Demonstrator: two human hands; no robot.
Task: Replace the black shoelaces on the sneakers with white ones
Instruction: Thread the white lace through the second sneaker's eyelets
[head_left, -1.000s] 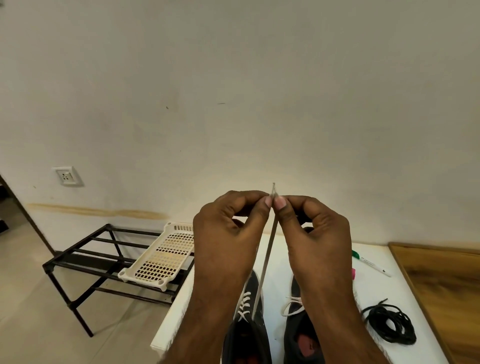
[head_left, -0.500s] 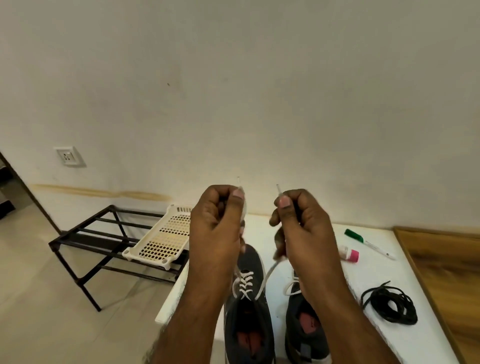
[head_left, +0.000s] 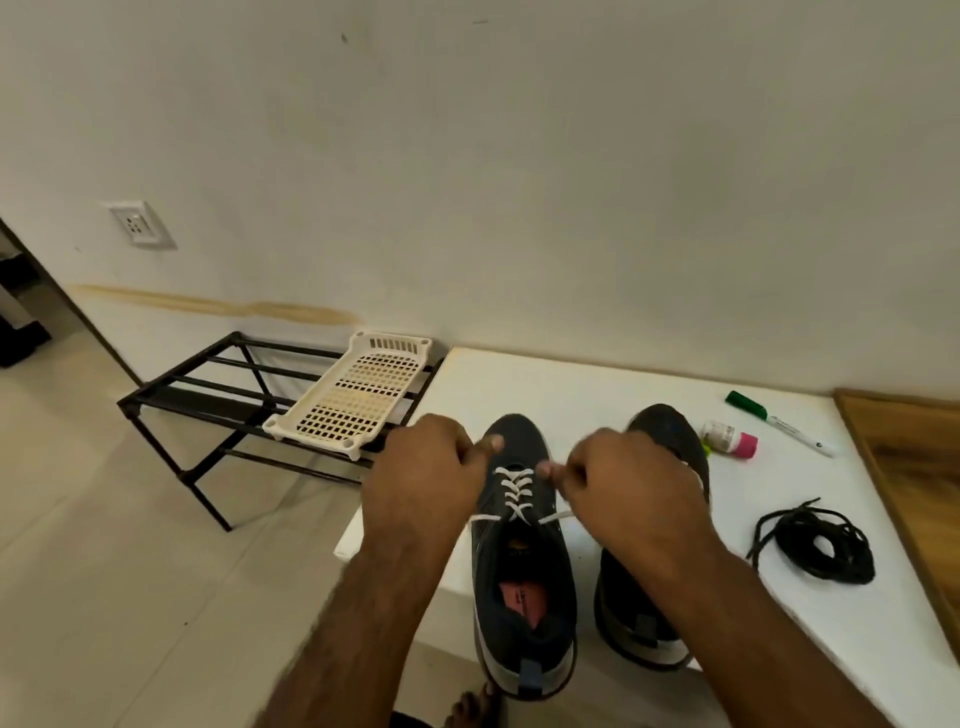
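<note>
Two dark sneakers stand side by side on the white table (head_left: 582, 384), toes toward the wall. The left sneaker (head_left: 524, 597) carries a white lace (head_left: 514, 491) crossed through its eyelets. My left hand (head_left: 426, 467) grips one end of that lace at the shoe's left side. My right hand (head_left: 623, 483) grips the other end at the shoe's right side. Both ends run out sideways from the upper eyelets. The right sneaker (head_left: 649, 613) is largely covered by my right hand and forearm. A coil of black laces (head_left: 821, 540) lies on the table to the right.
A green-capped marker (head_left: 779, 423) and a small pink-capped tube (head_left: 730, 439) lie at the table's back right. A wooden surface (head_left: 914, 467) borders the table's right side. Left of the table stands a black metal rack (head_left: 218, 405) with a cream perforated tray (head_left: 353, 395) on it.
Both hands came down from chest height, where they held the lace tips together, and parted to either side of the left sneaker. The view tilted downward.
</note>
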